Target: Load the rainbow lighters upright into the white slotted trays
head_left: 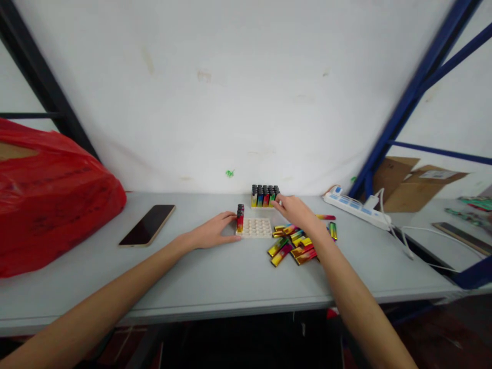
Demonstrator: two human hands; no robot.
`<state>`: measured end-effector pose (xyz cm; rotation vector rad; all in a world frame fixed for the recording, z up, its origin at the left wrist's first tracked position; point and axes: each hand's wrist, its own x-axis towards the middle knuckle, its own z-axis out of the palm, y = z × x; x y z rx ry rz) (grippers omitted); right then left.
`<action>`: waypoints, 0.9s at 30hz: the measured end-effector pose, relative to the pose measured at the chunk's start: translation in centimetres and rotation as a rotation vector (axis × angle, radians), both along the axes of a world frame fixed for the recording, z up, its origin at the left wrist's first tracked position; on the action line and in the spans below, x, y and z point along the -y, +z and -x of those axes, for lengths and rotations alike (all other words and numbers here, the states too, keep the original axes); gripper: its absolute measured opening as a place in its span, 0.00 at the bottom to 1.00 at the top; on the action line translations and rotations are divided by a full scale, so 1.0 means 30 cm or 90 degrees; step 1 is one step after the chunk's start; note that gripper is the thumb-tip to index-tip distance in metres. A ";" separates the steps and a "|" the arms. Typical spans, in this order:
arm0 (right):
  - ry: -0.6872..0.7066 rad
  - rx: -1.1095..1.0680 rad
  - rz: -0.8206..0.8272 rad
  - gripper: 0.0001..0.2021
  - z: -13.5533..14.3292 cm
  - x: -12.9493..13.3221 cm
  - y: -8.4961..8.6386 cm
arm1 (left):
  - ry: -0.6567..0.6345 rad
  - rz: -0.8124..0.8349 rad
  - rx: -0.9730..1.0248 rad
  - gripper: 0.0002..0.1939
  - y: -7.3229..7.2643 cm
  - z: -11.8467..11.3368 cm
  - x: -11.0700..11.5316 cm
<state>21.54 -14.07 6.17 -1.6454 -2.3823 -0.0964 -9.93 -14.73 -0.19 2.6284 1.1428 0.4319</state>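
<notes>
Black-topped lighters (262, 197) with bright coloured bodies stand upright in rows in a tray near the wall. At that group's right end is my right hand (292, 209), its fingers closed on a lighter (273, 199), partly hidden. In front lies a second white tray (257, 228) with round holes, most of them bare. A few lighters (240, 218) stand in its left column. My left hand (217, 230) grips this tray's left end, thumb at the front corner and fingers behind. Beside the tray lies a pile of shiny yellow, red and green lighter-shaped pieces (300, 243).
A black-screened phone (147, 225) lies at left, beside a large red plastic bag (54, 200). At right are a white power strip (357, 209) with cables and a cardboard box (407, 184). A wall backs the grey table (200, 287); a blue metal frame (407, 102) rises at right.
</notes>
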 end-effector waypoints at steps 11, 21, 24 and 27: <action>-0.167 -0.008 0.360 0.13 -0.121 0.020 0.017 | 0.020 0.024 0.007 0.41 -0.004 0.006 0.000; -0.183 -0.029 0.154 0.14 -0.080 -0.020 -0.044 | 0.025 0.034 0.030 0.42 -0.013 0.008 0.000; -0.151 -0.064 0.120 0.10 -0.084 -0.026 -0.019 | 0.024 0.026 0.046 0.40 -0.011 0.007 0.004; -0.112 -0.122 0.051 0.11 -0.071 -0.020 0.001 | 0.020 0.024 0.056 0.40 -0.008 0.007 0.008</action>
